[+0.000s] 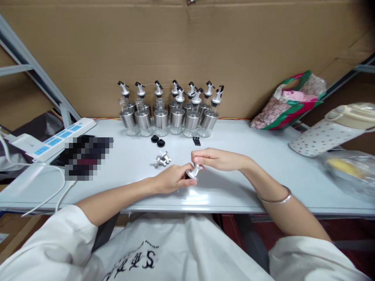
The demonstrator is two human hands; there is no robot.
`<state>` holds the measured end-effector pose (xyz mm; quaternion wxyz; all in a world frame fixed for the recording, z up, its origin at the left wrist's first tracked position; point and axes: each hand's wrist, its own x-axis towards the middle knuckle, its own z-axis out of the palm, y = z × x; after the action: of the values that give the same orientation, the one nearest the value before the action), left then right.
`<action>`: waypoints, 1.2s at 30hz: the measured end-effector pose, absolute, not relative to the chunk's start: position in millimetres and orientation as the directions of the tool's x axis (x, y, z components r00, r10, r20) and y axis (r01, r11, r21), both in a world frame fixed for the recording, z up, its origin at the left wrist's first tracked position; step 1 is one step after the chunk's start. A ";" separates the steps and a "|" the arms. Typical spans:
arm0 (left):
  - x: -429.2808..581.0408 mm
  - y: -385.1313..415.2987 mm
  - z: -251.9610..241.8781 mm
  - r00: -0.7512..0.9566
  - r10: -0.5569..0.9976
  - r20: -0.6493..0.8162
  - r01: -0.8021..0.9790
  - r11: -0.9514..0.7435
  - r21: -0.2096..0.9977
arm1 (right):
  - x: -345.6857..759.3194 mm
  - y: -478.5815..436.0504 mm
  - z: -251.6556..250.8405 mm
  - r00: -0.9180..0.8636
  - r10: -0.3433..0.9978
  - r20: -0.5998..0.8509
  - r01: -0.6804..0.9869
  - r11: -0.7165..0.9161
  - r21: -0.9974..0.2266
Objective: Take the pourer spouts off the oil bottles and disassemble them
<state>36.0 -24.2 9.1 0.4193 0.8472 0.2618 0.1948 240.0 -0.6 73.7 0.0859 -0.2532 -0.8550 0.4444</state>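
My left hand (172, 178) is closed around a silver pourer spout (194, 171) with a dark base, held above the front part of the table. Just over the spout, my right hand (215, 158) has its fingers pinched together near the tip; what they hold, if anything, is hidden. Loose silver spout parts (163, 159) lie to the left of my hands. Behind them are two black stoppers (158, 141), and several small black levers (196, 141) sit to the right of those.
Glass oil bottles (161, 118) with steel sleeves stand in rows at the back, several topped with spouts. A power strip (64, 136) lies at left. On the right are a patterned bag (288, 103), a dotted thermos (319, 134) and a plastic-wrapped bowl (348, 171).
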 end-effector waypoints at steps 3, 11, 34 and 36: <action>36.6 -24.5 9.5 0.793 0.602 0.091 0.291 -0.506 0.812 | 239.1 -0.3 73.5 -0.846 0.529 -0.065 0.367 0.489 -0.791; 39.1 -27.0 14.4 0.783 0.617 0.078 0.328 -0.516 0.791 | 233.7 -1.8 71.7 -0.813 0.578 -0.070 0.406 0.476 -0.780; 36.1 -27.7 10.7 0.775 0.622 0.107 0.328 -0.542 0.774 | 268.9 34.3 57.8 -0.537 0.828 0.163 0.665 0.534 -0.523; 36.3 -27.7 11.3 0.774 0.625 0.102 0.336 -0.541 0.771 | 268.6 35.3 56.0 -0.532 0.832 0.159 0.738 0.547 -0.395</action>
<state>36.3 -27.7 11.3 0.3886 0.8579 0.2800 0.1861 268.6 35.3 56.0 0.1662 -0.4545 -0.8637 0.1409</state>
